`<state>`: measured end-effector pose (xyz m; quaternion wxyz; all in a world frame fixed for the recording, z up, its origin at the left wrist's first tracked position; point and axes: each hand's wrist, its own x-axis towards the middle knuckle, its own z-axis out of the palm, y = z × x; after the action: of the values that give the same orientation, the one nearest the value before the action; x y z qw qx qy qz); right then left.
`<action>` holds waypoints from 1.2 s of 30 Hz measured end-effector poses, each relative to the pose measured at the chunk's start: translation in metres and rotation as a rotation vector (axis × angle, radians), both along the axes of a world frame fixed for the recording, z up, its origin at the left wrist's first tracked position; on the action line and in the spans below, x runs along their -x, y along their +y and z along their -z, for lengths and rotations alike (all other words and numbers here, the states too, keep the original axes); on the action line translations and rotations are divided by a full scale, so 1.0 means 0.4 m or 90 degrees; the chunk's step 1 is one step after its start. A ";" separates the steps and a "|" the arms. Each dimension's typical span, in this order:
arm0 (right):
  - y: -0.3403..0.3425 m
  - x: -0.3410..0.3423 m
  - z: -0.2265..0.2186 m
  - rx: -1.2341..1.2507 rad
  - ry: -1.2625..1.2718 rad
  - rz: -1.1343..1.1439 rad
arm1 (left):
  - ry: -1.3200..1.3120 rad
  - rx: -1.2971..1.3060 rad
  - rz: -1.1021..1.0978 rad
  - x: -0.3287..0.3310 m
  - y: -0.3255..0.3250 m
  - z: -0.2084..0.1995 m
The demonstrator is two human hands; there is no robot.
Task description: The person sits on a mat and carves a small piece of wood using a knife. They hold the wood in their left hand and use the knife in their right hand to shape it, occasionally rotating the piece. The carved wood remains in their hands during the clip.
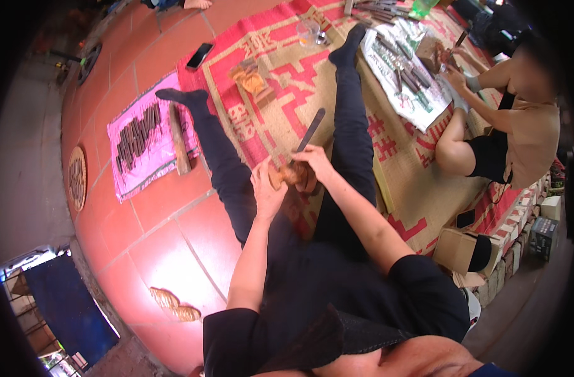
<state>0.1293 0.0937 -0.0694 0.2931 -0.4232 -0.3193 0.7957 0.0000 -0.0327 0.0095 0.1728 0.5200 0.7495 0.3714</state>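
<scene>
Between my outstretched legs, my left hand point(266, 188) is closed around the left side of a small brown wood carving point(291, 173). My right hand point(314, 161) is closed on a long dark carving chisel point(311, 130), whose rounded end points up and away from me. The chisel's other end is at the carving, hidden by my fingers. On the mat beyond my hands stands another carved wooden block point(251, 81), lighter orange-brown.
A pink cloth point(126, 176) on the tiles at left carries rows of dark chisels and a wooden stick point(179, 139). A phone point(200, 56) and a glass point(308, 33) lie beyond. At right, another person point(525, 119) works beside a silvery sheet point(419, 113) with tools.
</scene>
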 end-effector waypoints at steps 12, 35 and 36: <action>0.001 -0.024 -0.064 -0.283 -0.005 0.144 | -0.043 0.026 -0.031 0.002 -0.020 0.018; 0.014 -0.064 -0.079 -0.082 0.007 -0.018 | -0.029 0.041 -0.015 -0.001 -0.017 0.021; 0.011 -0.064 -0.076 -0.095 -0.011 -0.051 | -0.025 0.043 -0.015 -0.003 -0.017 0.020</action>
<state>0.1547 0.0982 -0.0388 0.2890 -0.3937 -0.3967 0.7773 0.0012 -0.0395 0.0017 0.2006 0.4975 0.7641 0.3583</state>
